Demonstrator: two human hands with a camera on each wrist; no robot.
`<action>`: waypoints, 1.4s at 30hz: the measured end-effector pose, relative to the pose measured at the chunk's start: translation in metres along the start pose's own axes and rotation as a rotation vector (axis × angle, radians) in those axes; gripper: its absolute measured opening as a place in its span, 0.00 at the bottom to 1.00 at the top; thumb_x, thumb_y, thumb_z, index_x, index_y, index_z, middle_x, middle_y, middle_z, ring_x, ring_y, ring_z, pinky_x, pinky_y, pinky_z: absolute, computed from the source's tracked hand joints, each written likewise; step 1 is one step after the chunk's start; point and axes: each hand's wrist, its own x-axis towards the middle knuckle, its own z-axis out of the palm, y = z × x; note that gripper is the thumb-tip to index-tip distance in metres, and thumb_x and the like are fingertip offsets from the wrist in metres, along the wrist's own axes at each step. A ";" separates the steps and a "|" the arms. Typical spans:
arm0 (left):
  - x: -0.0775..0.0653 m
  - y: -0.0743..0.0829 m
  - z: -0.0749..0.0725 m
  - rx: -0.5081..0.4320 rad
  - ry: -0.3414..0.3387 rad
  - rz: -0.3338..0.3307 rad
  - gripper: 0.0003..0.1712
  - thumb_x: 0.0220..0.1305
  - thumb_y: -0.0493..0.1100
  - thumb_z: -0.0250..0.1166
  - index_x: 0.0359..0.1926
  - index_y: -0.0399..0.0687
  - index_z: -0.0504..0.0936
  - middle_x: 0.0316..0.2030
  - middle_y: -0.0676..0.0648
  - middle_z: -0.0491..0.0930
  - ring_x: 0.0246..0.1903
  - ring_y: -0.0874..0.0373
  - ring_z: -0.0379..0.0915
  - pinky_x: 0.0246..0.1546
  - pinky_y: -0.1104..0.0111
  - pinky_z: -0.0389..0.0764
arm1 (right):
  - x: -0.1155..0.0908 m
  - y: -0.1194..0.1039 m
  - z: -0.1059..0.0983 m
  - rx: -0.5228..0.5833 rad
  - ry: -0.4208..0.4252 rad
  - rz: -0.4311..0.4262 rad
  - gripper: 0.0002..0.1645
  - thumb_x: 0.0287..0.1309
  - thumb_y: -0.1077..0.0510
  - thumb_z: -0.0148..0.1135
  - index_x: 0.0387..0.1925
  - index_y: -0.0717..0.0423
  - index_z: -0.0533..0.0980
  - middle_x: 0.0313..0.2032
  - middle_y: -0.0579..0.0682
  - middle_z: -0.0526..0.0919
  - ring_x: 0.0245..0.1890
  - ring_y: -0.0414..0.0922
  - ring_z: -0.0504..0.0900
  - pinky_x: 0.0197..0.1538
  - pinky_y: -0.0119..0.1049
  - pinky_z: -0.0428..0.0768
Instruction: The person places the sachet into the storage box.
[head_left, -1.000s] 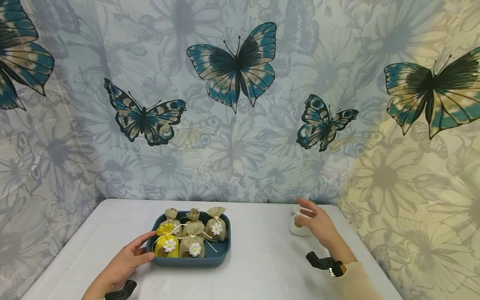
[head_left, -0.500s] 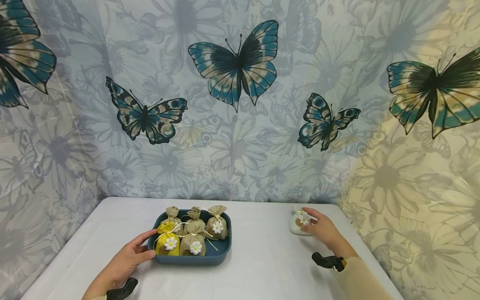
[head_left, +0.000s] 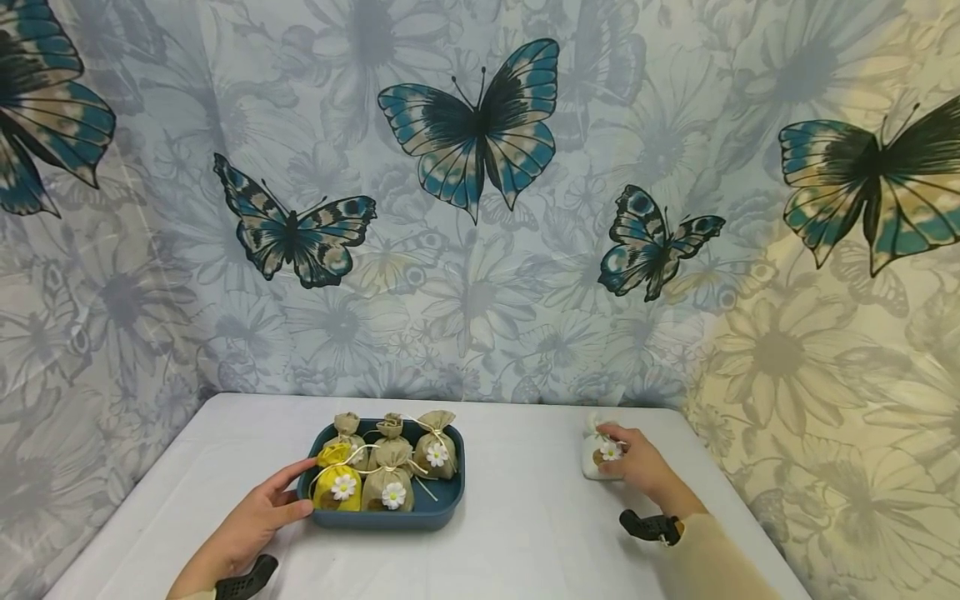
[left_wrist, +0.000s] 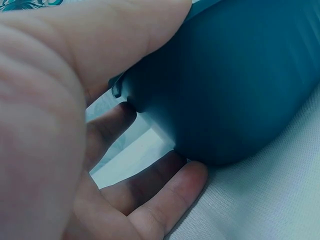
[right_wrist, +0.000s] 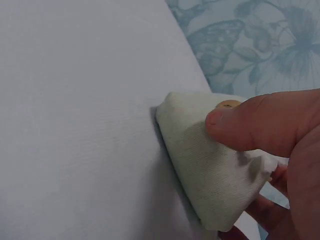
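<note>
My right hand pinches a small white drawstring pouch with a daisy on it, at the table's far right. In the right wrist view the thumb presses its pale cloth beside a wooden button; the other fingers are partly hidden behind it. At the left, my left hand holds the left end of a blue tray, thumb and fingers spread around its corner in the left wrist view. Inside the tray stand a yellow pouch and several beige pouches, some with daisies.
A white cloth covers the table, with bare cloth between the tray and the white pouch. Behind it hangs a floral curtain with butterflies; its side panels flank the table closely.
My right hand has come down over the white pouch and closed its fingers on it; the pouch has shifted slightly towards me. The left hand stays at the tray.
</note>
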 end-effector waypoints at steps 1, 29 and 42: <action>0.000 0.000 0.000 -0.002 -0.002 0.000 0.44 0.69 0.42 0.67 0.77 0.39 0.54 0.75 0.29 0.39 0.69 0.26 0.46 0.60 0.39 0.65 | -0.001 0.000 0.001 -0.018 0.003 0.000 0.43 0.44 0.63 0.78 0.66 0.58 0.73 0.61 0.68 0.66 0.58 0.66 0.69 0.58 0.63 0.69; 0.002 -0.002 0.000 -0.006 -0.001 0.003 0.44 0.69 0.42 0.66 0.77 0.40 0.54 0.76 0.30 0.38 0.69 0.26 0.46 0.58 0.44 0.70 | -0.036 0.017 0.020 0.023 0.029 -0.041 0.44 0.44 0.62 0.77 0.66 0.49 0.73 0.61 0.61 0.73 0.52 0.54 0.77 0.51 0.50 0.76; 0.001 -0.002 0.001 -0.002 0.007 -0.001 0.44 0.68 0.42 0.67 0.77 0.40 0.54 0.75 0.30 0.39 0.69 0.27 0.49 0.57 0.46 0.72 | -0.045 0.010 0.019 0.060 0.092 0.009 0.41 0.49 0.58 0.78 0.66 0.49 0.73 0.54 0.61 0.78 0.40 0.50 0.78 0.33 0.40 0.78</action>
